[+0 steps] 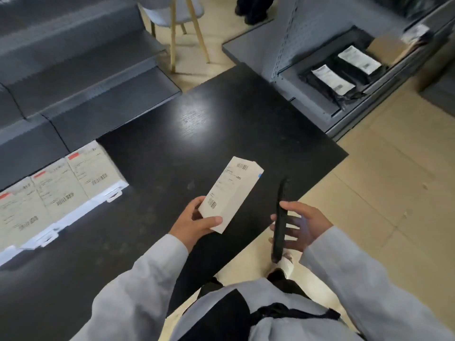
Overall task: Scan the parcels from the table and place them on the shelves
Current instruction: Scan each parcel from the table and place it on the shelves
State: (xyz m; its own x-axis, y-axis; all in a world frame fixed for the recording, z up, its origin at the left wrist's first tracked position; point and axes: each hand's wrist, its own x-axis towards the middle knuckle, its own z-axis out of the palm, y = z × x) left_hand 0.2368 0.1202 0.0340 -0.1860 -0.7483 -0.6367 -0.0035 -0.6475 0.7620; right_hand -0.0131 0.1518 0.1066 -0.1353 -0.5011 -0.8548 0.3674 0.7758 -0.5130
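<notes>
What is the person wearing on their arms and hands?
Both arms are covered by long, loose sleeves of light grey cloth, plain and unmarked, ending at the wrists. The left sleeve and the right sleeve look like parts of the same top. The left hand and the right hand are bare: no gloves, and no rings or watch that I can see.
</notes>
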